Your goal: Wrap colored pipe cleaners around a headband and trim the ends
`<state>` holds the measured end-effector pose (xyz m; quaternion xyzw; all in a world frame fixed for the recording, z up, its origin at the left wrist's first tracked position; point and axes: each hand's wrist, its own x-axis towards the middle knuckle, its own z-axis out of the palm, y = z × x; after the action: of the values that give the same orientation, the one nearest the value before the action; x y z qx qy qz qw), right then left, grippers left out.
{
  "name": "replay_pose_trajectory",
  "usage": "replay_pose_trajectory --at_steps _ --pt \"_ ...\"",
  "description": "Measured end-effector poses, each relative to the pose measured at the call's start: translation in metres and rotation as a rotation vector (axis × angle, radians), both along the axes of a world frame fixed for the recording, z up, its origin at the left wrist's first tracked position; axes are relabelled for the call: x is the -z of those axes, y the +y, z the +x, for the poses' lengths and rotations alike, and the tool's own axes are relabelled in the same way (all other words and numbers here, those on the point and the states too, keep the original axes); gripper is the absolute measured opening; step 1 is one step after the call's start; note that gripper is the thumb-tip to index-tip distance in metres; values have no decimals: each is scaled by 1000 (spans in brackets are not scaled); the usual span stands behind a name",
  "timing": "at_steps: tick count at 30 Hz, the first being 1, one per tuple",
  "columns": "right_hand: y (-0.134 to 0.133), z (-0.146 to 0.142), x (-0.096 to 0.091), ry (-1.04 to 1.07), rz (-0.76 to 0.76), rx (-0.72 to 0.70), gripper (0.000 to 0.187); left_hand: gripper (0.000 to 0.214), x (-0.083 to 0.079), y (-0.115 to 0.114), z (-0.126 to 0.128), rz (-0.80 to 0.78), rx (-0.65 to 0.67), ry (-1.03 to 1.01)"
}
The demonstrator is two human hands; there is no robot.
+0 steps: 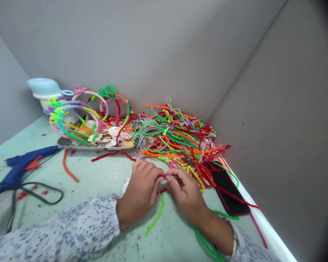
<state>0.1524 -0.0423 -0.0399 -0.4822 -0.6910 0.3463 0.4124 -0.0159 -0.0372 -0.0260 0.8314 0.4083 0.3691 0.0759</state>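
Red pipe cleaner (163,176) held between both hands, over the middle of the table (98,182), on the near side of the pile. Only a short stretch showing; rest behind fingers, no telling full length.

Left hand (143,187): thumb and forefinger narrow, pinched on one side. Right hand (186,194): same pinch on the other side, fingertips nearly meeting.

Likely near weightless: soft fuzz over thin wire, easy to bend, should keep shape, not slippery, hard to snap short of repeated kinking. Best pinched on the fuzz with fingertips, clear of the cut ends, probably scratchy.

Below the hands: loose green strip (156,217) on the table. Beyond: tangled pile (175,138), apt to snag. Right: phone (229,196), partly under strands. Left of the pile: tray (95,147) of shells (114,131), with headbands (89,110); farther left, blue glue gun (24,159).
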Motion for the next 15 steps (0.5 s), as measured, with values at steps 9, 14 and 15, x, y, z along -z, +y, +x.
replay_pose_trajectory --at_steps 9,14,15 --pt "3 1 -3 145 -230 -80 21 14 -1 -1 -1 11 17 5" --pt "6 1 -8 173 -291 -116 25 15 -1 0 -1 19 8 16" --pt "6 1 -9 177 -309 -121 25 15 -1 0 -1 20 8 21"
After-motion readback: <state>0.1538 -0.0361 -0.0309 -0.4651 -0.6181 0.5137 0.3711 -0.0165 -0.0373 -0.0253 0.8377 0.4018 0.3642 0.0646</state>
